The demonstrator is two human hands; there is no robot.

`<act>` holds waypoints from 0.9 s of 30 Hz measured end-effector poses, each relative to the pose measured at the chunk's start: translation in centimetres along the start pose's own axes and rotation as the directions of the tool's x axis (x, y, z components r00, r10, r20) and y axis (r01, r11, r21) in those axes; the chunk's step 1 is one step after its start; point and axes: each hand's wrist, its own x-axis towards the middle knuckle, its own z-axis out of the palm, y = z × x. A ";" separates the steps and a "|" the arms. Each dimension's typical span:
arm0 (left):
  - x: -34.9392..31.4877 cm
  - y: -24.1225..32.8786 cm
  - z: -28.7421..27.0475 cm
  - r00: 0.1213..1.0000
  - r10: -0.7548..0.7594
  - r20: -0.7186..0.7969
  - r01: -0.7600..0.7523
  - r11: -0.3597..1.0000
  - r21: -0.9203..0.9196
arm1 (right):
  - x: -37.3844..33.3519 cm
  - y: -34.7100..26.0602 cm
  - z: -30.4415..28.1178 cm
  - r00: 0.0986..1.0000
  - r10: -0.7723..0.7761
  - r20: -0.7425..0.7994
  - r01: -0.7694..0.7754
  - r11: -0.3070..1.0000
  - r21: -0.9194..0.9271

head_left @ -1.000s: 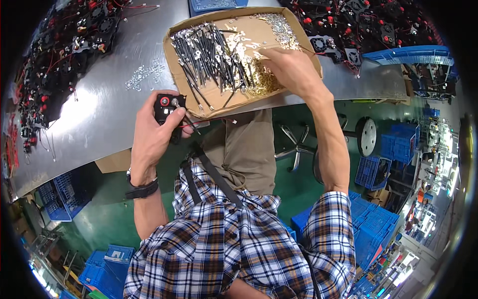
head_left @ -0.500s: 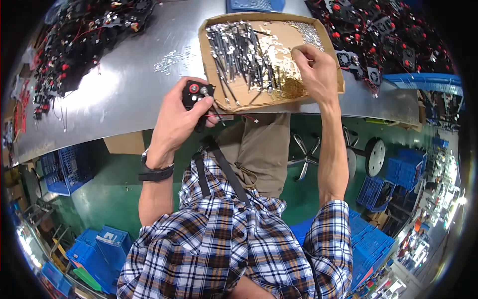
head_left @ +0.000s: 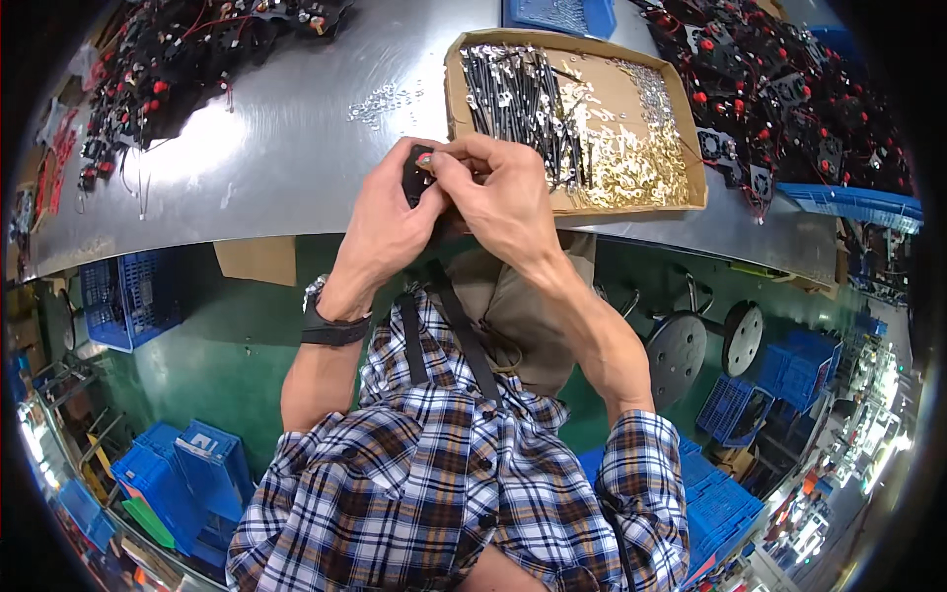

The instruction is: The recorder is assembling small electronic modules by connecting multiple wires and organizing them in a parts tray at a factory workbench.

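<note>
My left hand [head_left: 385,232] is closed round a small black plastic housing [head_left: 415,176] with a red ring on its face, held just over the table's near edge. Meeting it from the right, my right hand [head_left: 503,192] pinches what looks like a small brass-coloured terminal [head_left: 425,165] against the housing. My fingers cover most of both parts. Beside my right hand lies a shallow cardboard tray [head_left: 681,202]. In it are short black cables [head_left: 508,94] with metal lugs, a heap of brass-coloured terminals [head_left: 636,168], and small silver pieces [head_left: 656,99].
Loose silver pieces [head_left: 385,104] are scattered on the metal table [head_left: 286,178] left of the tray. Piles of black assemblies with red parts stand at the far left [head_left: 168,79] and far right [head_left: 769,89]. A blue bin [head_left: 562,15] is behind the tray. Round stools [head_left: 681,350] stand below.
My right hand has left the heap in the tray and come left to the black housing, with a small brass-coloured piece at its fingertips. The view has shifted slightly.
</note>
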 end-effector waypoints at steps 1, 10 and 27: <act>-0.2 0.0 -0.2 1.000 -0.003 -0.008 0.003 1.000 -0.001 | 0.0 0.1 0.2 1.000 0.000 -0.004 0.000 1.000 0.006; -0.1 0.4 -0.1 0.995 -0.094 0.040 0.094 0.996 -0.005 | 1.0 0.2 -0.6 0.990 0.068 0.120 -0.066 0.998 -0.022; 0.4 1.6 -0.7 0.908 -0.352 0.227 0.416 0.825 -0.382 | 6.3 -0.1 -3.5 0.884 -0.345 0.316 0.467 0.602 -0.648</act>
